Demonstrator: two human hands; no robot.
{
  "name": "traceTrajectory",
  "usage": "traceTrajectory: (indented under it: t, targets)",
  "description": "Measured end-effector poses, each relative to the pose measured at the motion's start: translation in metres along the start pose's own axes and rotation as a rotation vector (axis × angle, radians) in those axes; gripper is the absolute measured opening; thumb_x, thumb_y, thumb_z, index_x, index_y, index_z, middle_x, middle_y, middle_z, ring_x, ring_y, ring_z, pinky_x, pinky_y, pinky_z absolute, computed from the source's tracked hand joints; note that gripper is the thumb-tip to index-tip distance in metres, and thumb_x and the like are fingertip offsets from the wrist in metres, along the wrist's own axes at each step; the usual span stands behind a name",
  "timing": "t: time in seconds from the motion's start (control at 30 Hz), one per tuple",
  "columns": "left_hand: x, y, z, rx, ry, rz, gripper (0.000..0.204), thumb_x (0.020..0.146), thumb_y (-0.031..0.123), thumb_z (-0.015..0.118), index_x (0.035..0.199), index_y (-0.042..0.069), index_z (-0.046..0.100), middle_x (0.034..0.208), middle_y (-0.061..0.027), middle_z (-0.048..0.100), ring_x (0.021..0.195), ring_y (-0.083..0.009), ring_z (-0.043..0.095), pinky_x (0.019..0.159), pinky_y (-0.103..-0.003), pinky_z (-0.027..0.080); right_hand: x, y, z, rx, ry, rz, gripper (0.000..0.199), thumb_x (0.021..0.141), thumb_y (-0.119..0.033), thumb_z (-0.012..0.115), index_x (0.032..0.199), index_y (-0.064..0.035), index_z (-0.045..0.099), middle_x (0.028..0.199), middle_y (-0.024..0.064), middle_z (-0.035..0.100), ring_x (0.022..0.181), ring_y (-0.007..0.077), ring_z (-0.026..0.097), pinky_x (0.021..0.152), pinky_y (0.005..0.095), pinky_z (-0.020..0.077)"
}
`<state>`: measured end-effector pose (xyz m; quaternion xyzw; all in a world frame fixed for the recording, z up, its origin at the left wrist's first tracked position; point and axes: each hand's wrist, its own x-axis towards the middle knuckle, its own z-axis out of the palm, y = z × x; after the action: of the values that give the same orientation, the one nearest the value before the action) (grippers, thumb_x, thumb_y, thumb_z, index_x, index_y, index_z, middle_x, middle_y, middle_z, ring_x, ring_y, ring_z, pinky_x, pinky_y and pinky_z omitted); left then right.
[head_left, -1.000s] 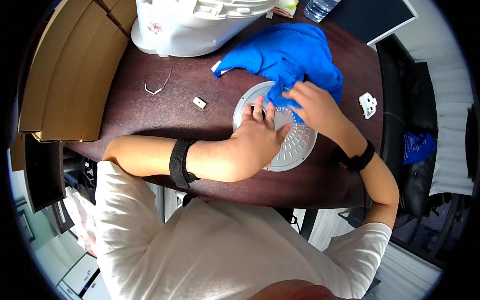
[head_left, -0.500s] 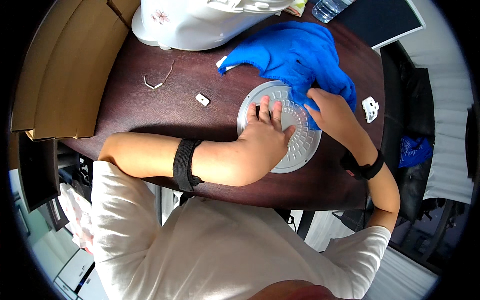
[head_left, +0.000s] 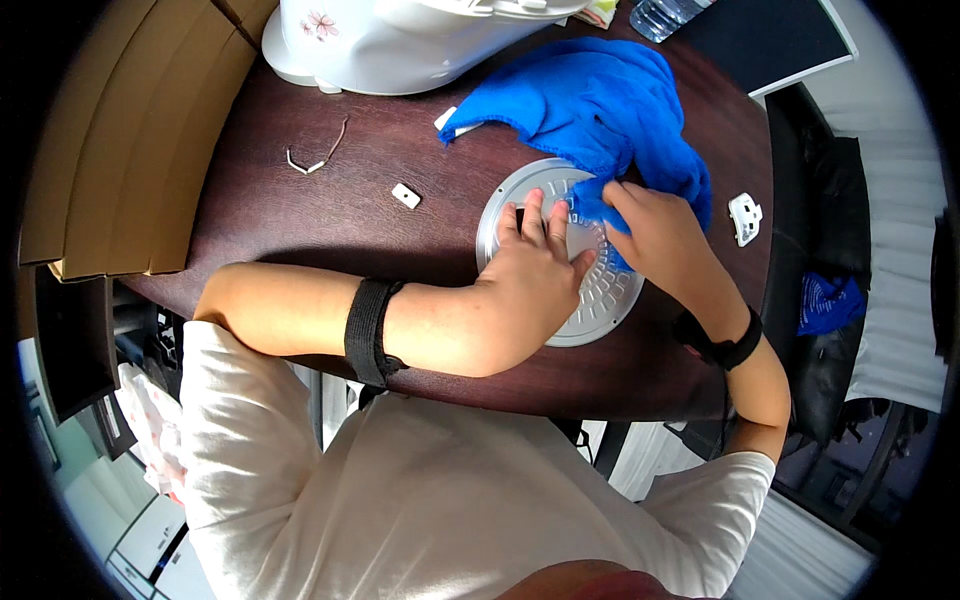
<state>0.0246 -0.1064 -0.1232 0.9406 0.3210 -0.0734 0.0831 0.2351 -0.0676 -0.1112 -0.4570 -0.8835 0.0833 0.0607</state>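
A round silver metal plate [head_left: 600, 310] with a dimpled face lies flat on the dark brown table [head_left: 330, 225]. My left hand [head_left: 535, 275] presses down on its left half with fingers spread flat. My right hand [head_left: 660, 235] holds a bunched part of a blue cloth [head_left: 600, 105] against the plate's upper right. The rest of the cloth trails away across the table behind the plate.
A large white appliance body [head_left: 400, 40] stands at the table's far edge. A small white clip [head_left: 405, 195], a bent wire [head_left: 315, 160] and a white plastic part [head_left: 745, 215] lie loose. Cardboard [head_left: 110, 150] leans at the left; a dark chair [head_left: 840, 300] stands at the right.
My right hand with the blue cloth has slid a little across the plate's upper part. My left hand stays pressed on the plate.
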Motion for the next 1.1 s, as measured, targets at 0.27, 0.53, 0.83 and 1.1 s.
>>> traceTrajectory:
  t: [0.27, 0.53, 0.83, 1.1]
  targets:
    - [0.002, -0.002, -0.006, -0.024, -0.064, 0.020, 0.093, 0.074, 0.046, 0.079, 0.151, 0.011, 0.039, 0.151, -0.0384, 0.027, 0.139, -0.0593, 0.026, 0.110, -0.063, 0.031, 0.016, -0.004, 0.006, 0.011, -0.063, -0.061, 0.025, 0.082, -0.016, 0.069, 0.098, -0.0047, 0.055, 0.081, 0.0177, 0.064, 0.071, 0.0367, 0.066, 0.060, 0.0452, 0.0520]
    - [-0.006, 0.005, 0.000, 0.093, 0.083, -0.014, 0.071, 0.085, 0.036, 0.068, 0.147, 0.011, 0.045, 0.147, -0.0391, 0.034, 0.133, -0.0577, 0.038, 0.104, -0.061, 0.040, 0.038, 0.009, 0.011, -0.040, 0.020, -0.011, 0.024, 0.084, -0.018, 0.069, 0.100, -0.0054, 0.057, 0.080, 0.0159, 0.065, 0.072, 0.0366, 0.066, 0.060, 0.0449, 0.0523]
    - [-0.010, 0.009, 0.003, 0.117, 0.154, 0.006, 0.046, 0.090, 0.020, 0.056, 0.134, 0.006, 0.058, 0.136, -0.0400, 0.048, 0.113, -0.0519, 0.060, 0.093, -0.056, 0.050, 0.034, -0.006, 0.010, 0.050, 0.051, -0.061, 0.028, 0.083, -0.014, 0.071, 0.108, -0.0059, 0.063, 0.097, 0.0127, 0.067, 0.082, 0.0349, 0.066, 0.069, 0.0411, 0.0532]
    - [-0.008, 0.009, -0.006, 0.126, 0.093, -0.012, 0.048, 0.090, 0.021, 0.056, 0.137, 0.007, 0.056, 0.137, -0.0394, 0.047, 0.115, -0.0512, 0.059, 0.092, -0.057, 0.051, 0.033, 0.000, 0.006, 0.032, 0.060, -0.016, 0.027, 0.082, -0.016, 0.071, 0.108, -0.0080, 0.066, 0.093, 0.0119, 0.065, 0.078, 0.0337, 0.066, 0.068, 0.0425, 0.0529]
